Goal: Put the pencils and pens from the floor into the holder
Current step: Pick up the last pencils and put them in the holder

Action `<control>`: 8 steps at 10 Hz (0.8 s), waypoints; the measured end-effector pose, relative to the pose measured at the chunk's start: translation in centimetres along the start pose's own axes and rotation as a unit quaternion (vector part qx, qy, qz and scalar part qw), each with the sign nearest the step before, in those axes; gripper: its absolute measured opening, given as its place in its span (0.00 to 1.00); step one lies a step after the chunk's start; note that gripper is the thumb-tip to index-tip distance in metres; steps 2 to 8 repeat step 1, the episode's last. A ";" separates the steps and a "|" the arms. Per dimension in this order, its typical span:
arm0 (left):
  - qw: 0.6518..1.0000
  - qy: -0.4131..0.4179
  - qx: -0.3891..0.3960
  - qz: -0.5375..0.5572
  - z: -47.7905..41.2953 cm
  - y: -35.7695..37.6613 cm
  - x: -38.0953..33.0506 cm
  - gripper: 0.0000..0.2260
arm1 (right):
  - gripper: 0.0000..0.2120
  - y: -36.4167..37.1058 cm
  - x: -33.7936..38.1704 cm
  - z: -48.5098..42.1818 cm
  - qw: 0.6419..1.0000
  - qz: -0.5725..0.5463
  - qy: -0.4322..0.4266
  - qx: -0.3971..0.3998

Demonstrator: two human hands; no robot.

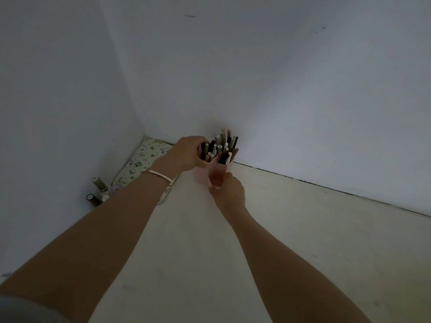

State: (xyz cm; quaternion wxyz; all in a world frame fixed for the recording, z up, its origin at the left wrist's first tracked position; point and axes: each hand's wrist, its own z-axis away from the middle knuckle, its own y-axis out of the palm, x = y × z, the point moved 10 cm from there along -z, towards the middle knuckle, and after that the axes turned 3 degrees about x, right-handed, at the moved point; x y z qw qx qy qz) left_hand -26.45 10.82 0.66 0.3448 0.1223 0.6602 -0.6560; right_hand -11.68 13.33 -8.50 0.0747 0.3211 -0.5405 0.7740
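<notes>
At the far edge of the floor, where it meets the wall, both hands work on one pink holder. The right hand wraps the holder's lower body from the near side, with the thumb up the front face. This grip is judged to steady the holder while the other hand loads it. The hand hides the base, so it cannot be told whether the holder rests on the floor or is raised off it.

The left hand, with a bracelet at the wrist, curls fingers and thumb round a group of dark pens at the holder's left rim. The purpose is judged to be seating that group down among the rest. The pens and pencils stand packed in the holder, their tops fanned out towards the wall. The packing suggests that the task is far along.

Room for movement:
- Behind the holder, the wall is close, and the tallest pens lean near it. Cannot tell whether they touch.
- Towards the near edge and the right, bare floor is open for withdrawing either arm.
- To the left, a floral cushion fills the floor's far left corner, near the left wrist.
- Two bottles stand against the left wall, well apart from the holder.
</notes>
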 end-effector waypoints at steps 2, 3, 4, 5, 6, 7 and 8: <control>1.000 0.016 0.019 0.012 0.4 0.3 -0.3 0.35 | 0.26 0.1 0.2 0.3 1.000 0.003 -0.007 -0.006; 1.000 0.016 0.019 0.012 0.4 0.3 -0.3 0.35 | 0.26 0.1 0.2 0.3 1.000 0.003 -0.007 -0.006; 1.000 0.016 0.019 0.012 0.4 0.3 -0.3 0.35 | 0.26 0.1 0.2 0.3 1.000 0.003 -0.007 -0.006; 1.000 0.016 0.019 0.012 0.4 0.3 -0.3 0.35 | 0.26 0.1 0.2 0.3 1.000 0.003 -0.007 -0.006; 1.000 0.016 0.019 0.012 0.4 0.3 -0.3 0.35 | 0.26 0.1 0.2 0.3 1.000 0.003 -0.007 -0.006; 1.000 0.016 0.019 0.012 0.4 0.3 -0.3 0.35 | 0.26 0.1 0.2 0.3 1.000 0.003 -0.007 -0.006; 1.000 0.016 0.019 0.012 0.4 0.3 -0.3 0.35 | 0.26 0.1 0.2 0.3 1.000 0.003 -0.007 -0.006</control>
